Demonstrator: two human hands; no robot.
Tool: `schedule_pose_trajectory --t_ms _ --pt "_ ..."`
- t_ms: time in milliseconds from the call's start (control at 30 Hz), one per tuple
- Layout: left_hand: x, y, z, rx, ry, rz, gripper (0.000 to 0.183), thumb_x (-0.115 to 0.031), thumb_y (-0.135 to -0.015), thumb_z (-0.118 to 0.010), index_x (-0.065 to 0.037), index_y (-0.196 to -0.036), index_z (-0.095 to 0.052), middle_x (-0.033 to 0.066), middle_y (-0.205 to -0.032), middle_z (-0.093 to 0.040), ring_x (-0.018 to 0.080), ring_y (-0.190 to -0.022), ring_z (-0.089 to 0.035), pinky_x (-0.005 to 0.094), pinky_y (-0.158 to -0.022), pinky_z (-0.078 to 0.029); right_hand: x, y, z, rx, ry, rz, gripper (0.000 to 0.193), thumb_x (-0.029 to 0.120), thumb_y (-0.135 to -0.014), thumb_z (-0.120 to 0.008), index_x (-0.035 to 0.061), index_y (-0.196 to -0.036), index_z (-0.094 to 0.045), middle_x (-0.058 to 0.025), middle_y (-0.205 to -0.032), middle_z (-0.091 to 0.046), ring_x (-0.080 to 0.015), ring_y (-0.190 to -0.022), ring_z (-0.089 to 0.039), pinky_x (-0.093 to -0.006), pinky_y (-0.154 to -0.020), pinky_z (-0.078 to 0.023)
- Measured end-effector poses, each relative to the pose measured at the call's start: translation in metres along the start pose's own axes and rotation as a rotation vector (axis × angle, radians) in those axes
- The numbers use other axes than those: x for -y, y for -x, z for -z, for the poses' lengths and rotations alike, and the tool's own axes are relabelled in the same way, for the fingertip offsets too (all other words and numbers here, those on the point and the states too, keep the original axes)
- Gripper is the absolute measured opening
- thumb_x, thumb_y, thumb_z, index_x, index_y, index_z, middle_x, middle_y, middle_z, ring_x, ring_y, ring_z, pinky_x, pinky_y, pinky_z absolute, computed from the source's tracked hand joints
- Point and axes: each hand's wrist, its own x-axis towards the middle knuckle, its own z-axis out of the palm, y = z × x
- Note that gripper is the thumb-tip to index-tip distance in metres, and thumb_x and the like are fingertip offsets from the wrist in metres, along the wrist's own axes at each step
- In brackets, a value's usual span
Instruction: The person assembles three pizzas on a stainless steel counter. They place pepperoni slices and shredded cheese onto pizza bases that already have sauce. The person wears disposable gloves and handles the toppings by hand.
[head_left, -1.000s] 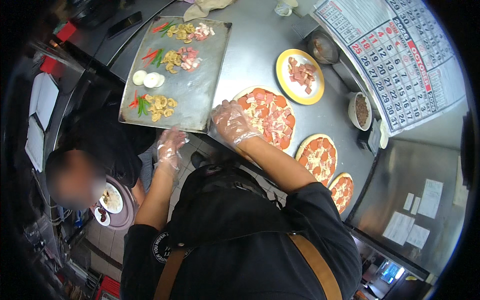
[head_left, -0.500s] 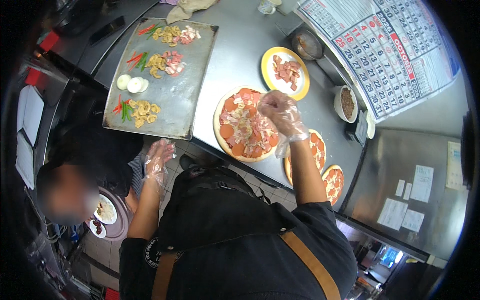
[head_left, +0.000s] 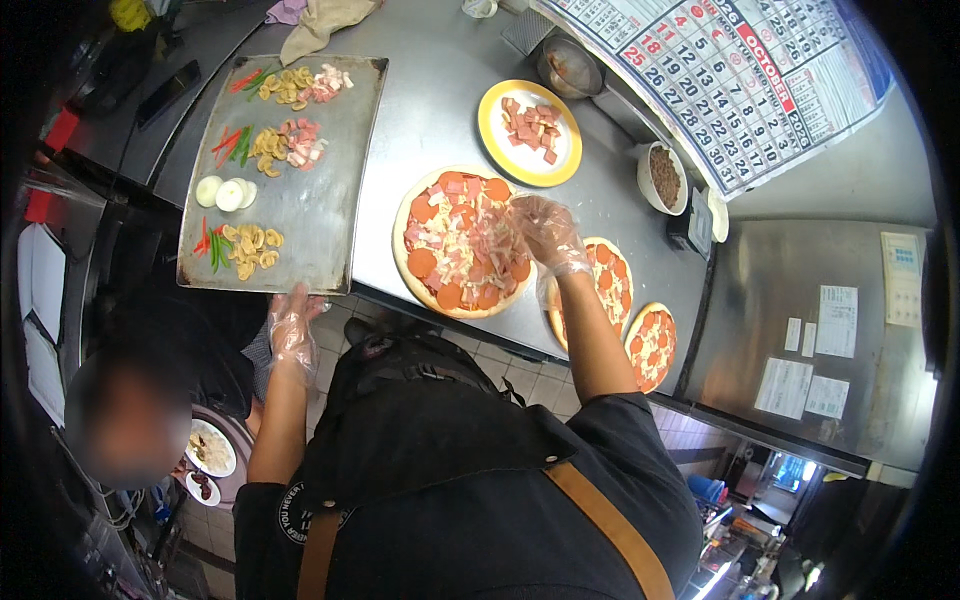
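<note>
My right hand (head_left: 548, 232), in a clear plastic glove, is low over the right edge of a large pizza (head_left: 455, 262) topped with pepperoni, shredded cheese and pink meat pieces. Its fingers are curled together; what they hold, if anything, is hidden. My left hand (head_left: 292, 328), gloved too, is raised with fingers apart by the front edge of a metal tray (head_left: 318, 225). On the tray are sliced mushrooms (head_left: 255, 250), pepper strips (head_left: 225, 150), chopped pink meat (head_left: 303, 143) and onion pieces (head_left: 232, 194).
Two smaller pizzas (head_left: 608, 280) (head_left: 652, 347) lie to the right. Behind are a yellow-rimmed plate (head_left: 490, 150) of meat pieces, a metal bowl (head_left: 570, 65) and a white bowl of brown crumbles (head_left: 662, 178). Another person (head_left: 140, 420) is at left beside a round tray with plates (head_left: 238, 440).
My right hand has come down and a little right over the large pizza, from a raised, curled position. My left hand is closer to the tray's front edge. The whole view has shifted.
</note>
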Motion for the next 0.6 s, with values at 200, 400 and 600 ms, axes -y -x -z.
schedule_pose_trajectory --t_ms 200,400,600 --pt "-0.004 0.016 0.008 -0.009 -0.006 -0.014 0.044 -0.024 -0.1 -0.08 -0.004 -0.135 -0.062 0.0119 -0.116 -0.074 0.0227 -0.088 -0.076 0.033 -0.074 -0.061 0.019 -0.011 -0.027 0.058 0.3 0.286 0.023 0.026 -0.1 -0.068 0.0107 -0.112 -0.08 -0.0205 -0.107 -0.077 -0.039 -0.103 -0.074 -0.0471 -0.092 -0.058" --pt "-0.007 0.023 0.014 0.016 -0.072 -0.02 0.045 -0.028 -0.103 -0.075 -0.002 -0.136 -0.059 0.0127 -0.117 -0.074 0.0225 -0.088 -0.074 0.0349 -0.078 -0.06 0.147 -0.024 -0.055 -0.034 0.014 0.395 0.032 0.032 -0.1 -0.069 0.0067 -0.116 -0.078 -0.0164 -0.114 -0.077 -0.035 -0.099 -0.075 -0.0435 -0.094 -0.059" --pt "-0.004 0.012 0.01 0.068 -0.099 0.0 0.049 -0.031 -0.104 -0.072 0.0 -0.138 -0.056 0.0141 -0.121 -0.072 0.0196 -0.086 -0.074 0.0311 -0.074 -0.059 0.207 -0.091 -0.184 0.075 0.082 0.693 0.076 0.041 -0.081 -0.085 0.0094 -0.145 -0.06 -0.0196 -0.146 -0.059 -0.0408 -0.134 -0.058 -0.0532 -0.109 -0.051"
